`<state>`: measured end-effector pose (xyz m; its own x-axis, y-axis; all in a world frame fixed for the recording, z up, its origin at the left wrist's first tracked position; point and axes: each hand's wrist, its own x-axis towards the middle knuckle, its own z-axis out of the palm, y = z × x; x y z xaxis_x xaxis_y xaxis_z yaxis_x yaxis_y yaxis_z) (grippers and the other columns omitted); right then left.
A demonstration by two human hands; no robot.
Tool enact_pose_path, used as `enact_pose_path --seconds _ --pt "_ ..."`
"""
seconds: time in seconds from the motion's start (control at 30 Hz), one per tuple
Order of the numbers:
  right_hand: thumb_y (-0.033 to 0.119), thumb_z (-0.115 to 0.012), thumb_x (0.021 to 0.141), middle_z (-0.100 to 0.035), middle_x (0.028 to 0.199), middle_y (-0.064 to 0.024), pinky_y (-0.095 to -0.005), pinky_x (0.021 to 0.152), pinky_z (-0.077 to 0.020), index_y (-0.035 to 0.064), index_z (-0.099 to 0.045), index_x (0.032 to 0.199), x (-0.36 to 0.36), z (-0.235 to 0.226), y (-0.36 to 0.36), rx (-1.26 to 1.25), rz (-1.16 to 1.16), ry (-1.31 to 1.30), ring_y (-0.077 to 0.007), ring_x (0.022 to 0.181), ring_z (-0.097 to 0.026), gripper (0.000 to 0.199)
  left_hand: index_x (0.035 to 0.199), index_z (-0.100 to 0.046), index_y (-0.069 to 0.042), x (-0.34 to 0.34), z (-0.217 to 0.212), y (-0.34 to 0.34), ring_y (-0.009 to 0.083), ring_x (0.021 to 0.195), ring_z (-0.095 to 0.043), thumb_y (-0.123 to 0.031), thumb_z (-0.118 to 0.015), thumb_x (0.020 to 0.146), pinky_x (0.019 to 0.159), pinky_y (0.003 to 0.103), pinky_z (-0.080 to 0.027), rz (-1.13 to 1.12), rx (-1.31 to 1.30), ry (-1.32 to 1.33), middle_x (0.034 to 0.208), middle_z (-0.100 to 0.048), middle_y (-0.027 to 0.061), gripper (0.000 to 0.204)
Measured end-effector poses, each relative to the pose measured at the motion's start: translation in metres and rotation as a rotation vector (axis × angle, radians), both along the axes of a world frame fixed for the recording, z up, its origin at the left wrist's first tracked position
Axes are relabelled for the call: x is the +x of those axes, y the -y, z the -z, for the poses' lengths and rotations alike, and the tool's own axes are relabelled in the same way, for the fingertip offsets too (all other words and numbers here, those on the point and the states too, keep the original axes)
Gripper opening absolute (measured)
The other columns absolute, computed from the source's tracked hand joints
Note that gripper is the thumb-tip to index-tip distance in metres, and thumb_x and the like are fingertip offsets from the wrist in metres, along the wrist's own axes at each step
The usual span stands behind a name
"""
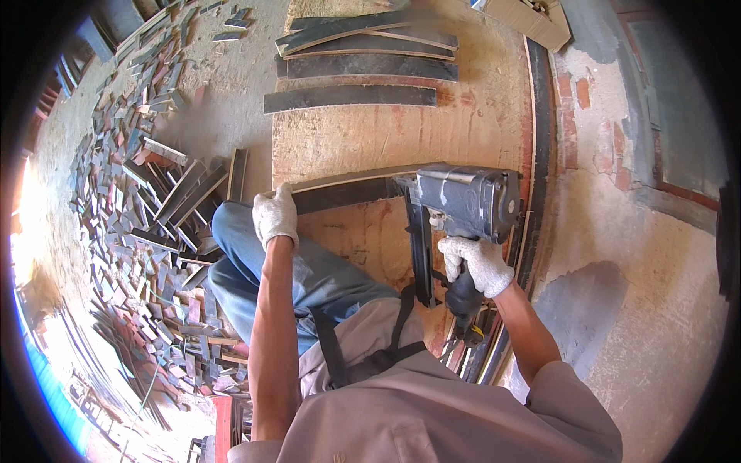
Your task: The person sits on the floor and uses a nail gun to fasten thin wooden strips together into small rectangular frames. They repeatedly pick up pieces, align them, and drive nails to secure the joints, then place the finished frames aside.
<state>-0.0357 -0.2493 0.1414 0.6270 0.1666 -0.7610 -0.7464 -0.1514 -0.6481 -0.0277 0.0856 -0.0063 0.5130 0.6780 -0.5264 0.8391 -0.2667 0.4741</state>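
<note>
My left hand [275, 217], in a white knit glove, is closed on the left end of a dark-faced wooden strip [347, 193]. The strip lies crosswise on a plywood sheet [347, 139] in front of my bent knee. My right hand [480, 266], gloved too, is wrapped round the handle of a black and grey nail gun [467, 202]. The gun's nose is at the strip's right end; whether it touches cannot be made out. Farther up the plywood lie several more dark strips [370, 68], some overlapping.
Many wood offcuts [139, 285] are heaped on the floor at the left. Long dark strips [538, 116] run along the plywood's right edge, beside a worn wall [617, 309] with exposed brick. A cardboard box [532, 23] stands at the far right.
</note>
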Motion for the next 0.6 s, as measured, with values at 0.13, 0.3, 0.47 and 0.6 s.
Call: enact_pose_path --seconds 0.13,0.3,0.47,0.6 --pt "0.012 -0.066 0.093 -0.058 0.058 -0.0064 -0.0322 0.049 -0.0445 -0.0011 -0.07 0.094 -0.017 0.002 0.013 -0.103 -0.026 0.0 -0.0172 0.048 -0.054 0.014 0.11 -0.075 0.007 -0.017 0.03 0.033 0.0213 0.091 -0.065 -0.02 -0.079 0.082 0.083 0.038 -0.052 -0.483 -0.583 0.346 0.1 -0.075 0.0139 0.039" --pt "0.016 -0.065 0.095 -0.06 0.06 -0.0067 -0.0335 0.057 -0.047 0.0022 -0.066 0.077 -0.025 -0.003 0.024 -0.126 -0.037 -0.06 -0.0175 0.054 -0.058 0.023 0.118 -0.068 -0.003 -0.028 0.035 0.065 0.0288 0.102 -0.066 -0.019 -0.07 0.095 0.088 0.046 -0.062 -0.687 -1.022 0.17 0.11 -0.068 0.0137 0.029" --pt "0.022 -0.065 0.097 -0.062 0.061 -0.0055 -0.0307 0.061 -0.0455 0.0034 -0.065 0.074 -0.023 -0.001 0.017 -0.173 -0.275 0.001 -0.014 0.059 -0.059 0.03 0.122 -0.067 -0.004 -0.028 0.017 0.073 0.0306 0.11 -0.064 -0.022 -0.058 0.102 0.094 0.05 -0.059 -0.692 -1.185 0.169 0.117 -0.067 0.0147 0.029" --pt "0.019 -0.067 0.097 -0.062 0.06 -0.0045 -0.0292 0.054 -0.045 0.0035 -0.066 0.089 -0.02 0.003 0.006 -0.098 -0.217 -0.063 -0.0135 0.053 -0.058 0.018 0.123 -0.068 -0.004 -0.024 0.002 0.075 0.0297 0.111 -0.063 -0.022 -0.059 0.101 0.095 0.049 -0.059 -0.693 -1.151 0.158 0.116 -0.068 0.0139 0.029"
